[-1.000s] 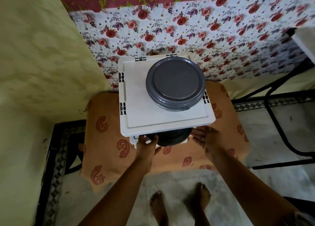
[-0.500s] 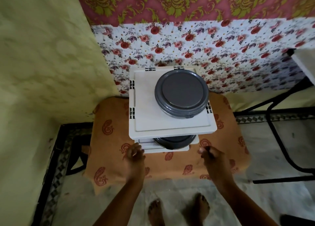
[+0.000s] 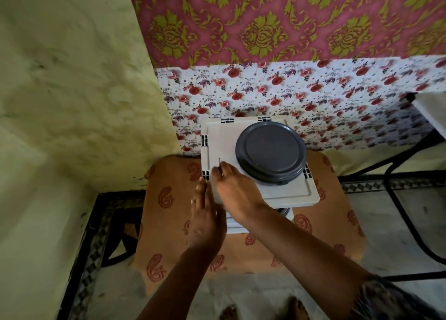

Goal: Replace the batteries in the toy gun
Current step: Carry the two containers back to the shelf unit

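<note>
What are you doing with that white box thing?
A person stands over a white plastic rack on an orange cloth. The right hand reaches across its top shelf and pinches something thin near the left edge; what it is, I cannot tell. The left hand rests flat against the rack's left side. A grey container sits on top. No toy gun shows.

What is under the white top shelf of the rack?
Under the top shelf a lower white shelf shows, with the edge of a dark round container on it. The rest below is covered by the shelf and the right hand.
</note>
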Tool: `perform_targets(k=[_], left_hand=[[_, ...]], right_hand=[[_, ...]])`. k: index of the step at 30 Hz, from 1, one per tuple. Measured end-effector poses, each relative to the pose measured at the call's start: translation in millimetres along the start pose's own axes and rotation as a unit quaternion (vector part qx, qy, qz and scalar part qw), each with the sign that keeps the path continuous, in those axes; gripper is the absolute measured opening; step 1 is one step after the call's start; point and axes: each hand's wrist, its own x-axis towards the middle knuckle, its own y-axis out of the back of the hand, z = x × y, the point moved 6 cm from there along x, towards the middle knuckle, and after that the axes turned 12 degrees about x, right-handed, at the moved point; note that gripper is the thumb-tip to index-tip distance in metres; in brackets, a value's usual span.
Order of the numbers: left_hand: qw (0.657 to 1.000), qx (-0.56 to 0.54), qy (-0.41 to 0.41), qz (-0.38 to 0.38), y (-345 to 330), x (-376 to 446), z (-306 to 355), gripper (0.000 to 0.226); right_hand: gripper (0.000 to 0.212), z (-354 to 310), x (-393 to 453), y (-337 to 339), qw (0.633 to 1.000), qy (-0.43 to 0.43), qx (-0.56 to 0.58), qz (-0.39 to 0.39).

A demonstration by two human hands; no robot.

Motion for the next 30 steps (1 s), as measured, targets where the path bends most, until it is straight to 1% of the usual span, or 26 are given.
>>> perform_targets(k=[2,6,8,14,19,23,25,27,29,30], left_hand=[[1.000,0.000,0.006,-0.011,-0.6,0.4,-0.6,0.062],[1.000,0.002,-0.008,-0.016,1.6,-1.2,2.3,0.065],[1.000,-0.010,-0.010,-0.021,3.2,-0.8,2.5,0.065],[0.999,-0.034,-0.001,-0.017,3.4,-1.2,1.6,0.067],[0.999,-0.050,-0.005,-0.014,5.5,-2.5,4.9,0.071],[0.999,-0.047,0.002,-0.025,5.1,-1.0,4.7,0.069],[0.998,-0.039,0.008,-0.045,4.6,-0.2,4.1,0.068],[0.998,-0.026,0.009,-0.061,6.2,-0.6,5.3,0.068],[0.997,-0.016,0.019,-0.066,13.2,-3.5,10.0,0.068],[0.998,-0.019,0.018,-0.053,17.9,-5.9,12.8,0.067]], right_hand=[[0.047,2.0,20.9,-6.7,0.999,-0.020,-0.046,-0.019],[0.043,12.4,43.1,-20.8,0.992,-0.049,-0.102,-0.049],[0.041,14.8,47.8,-24.4,0.991,-0.058,-0.107,-0.058],[0.037,13.9,53.6,-25.6,0.991,-0.065,-0.113,-0.044],[0.039,15.4,51.3,-25.1,0.989,-0.060,-0.125,-0.044],[0.043,14.7,44.2,-23.6,0.987,-0.068,-0.130,-0.067],[0.043,12.9,35.4,-20.6,0.988,-0.065,-0.113,-0.077],[0.045,7.9,22.1,-9.6,0.993,-0.056,-0.071,-0.079],[0.050,6.0,2.5,6.7,0.997,-0.047,-0.013,-0.058],[0.049,7.0,-12.3,13.8,0.997,-0.051,0.020,-0.044]])
